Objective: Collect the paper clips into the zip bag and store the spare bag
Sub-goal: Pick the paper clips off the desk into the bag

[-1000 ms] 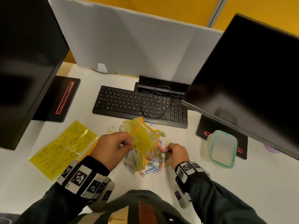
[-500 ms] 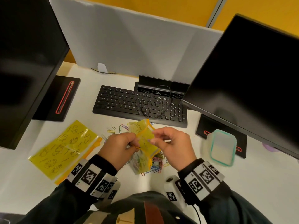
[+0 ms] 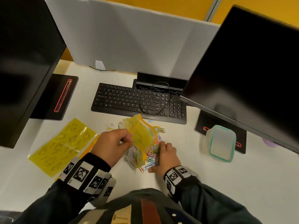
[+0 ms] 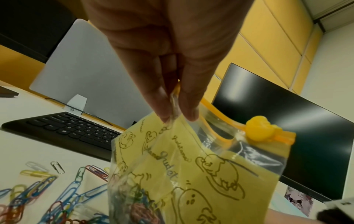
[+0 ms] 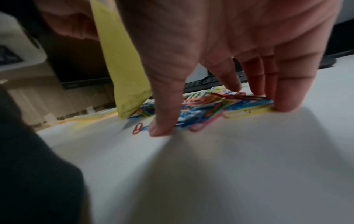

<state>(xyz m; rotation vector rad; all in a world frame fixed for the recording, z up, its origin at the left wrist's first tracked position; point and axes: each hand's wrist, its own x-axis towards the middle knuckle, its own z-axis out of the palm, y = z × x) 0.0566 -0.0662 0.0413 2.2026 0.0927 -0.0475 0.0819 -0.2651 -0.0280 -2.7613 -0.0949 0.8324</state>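
Left hand: the left hand (image 3: pixel 111 145) pinches the upper edge of the yellow zip bag (image 3: pixel 142 139) between thumb and fingertips (image 4: pixel 188 106), holding it off the table (image 3: pixel 210 183); no other grip on it shows
Right hand: the right hand (image 3: pixel 164 156) is spread, fingers straight and pointing down, their fingertips (image 5: pixel 285 104) on the table at the edge of the paper clips (image 3: pixel 152 155); thumb planted at the near side of the heap; nothing closed in it
Zip bag: hangs with its long axis roughly upright, mouth uppermost and gaping, orange zip strip and yellow slider (image 4: pixel 257 128) at the top; coloured clips visible in its lower part; bottom just above the heap
Paper clips: a loose multicoloured heap between the two hands, with strays towards the keyboard (image 3: pixel 139 102)
Spare bag: the spare bag (image 3: pixel 63 146) lies flat on the table left of the left hand, long axis running diagonally from near left to far right
Surroundings: a clear lidded container (image 3: pixel 221 143) to the right; a dark monitor (image 3: pixel 250 70) above it
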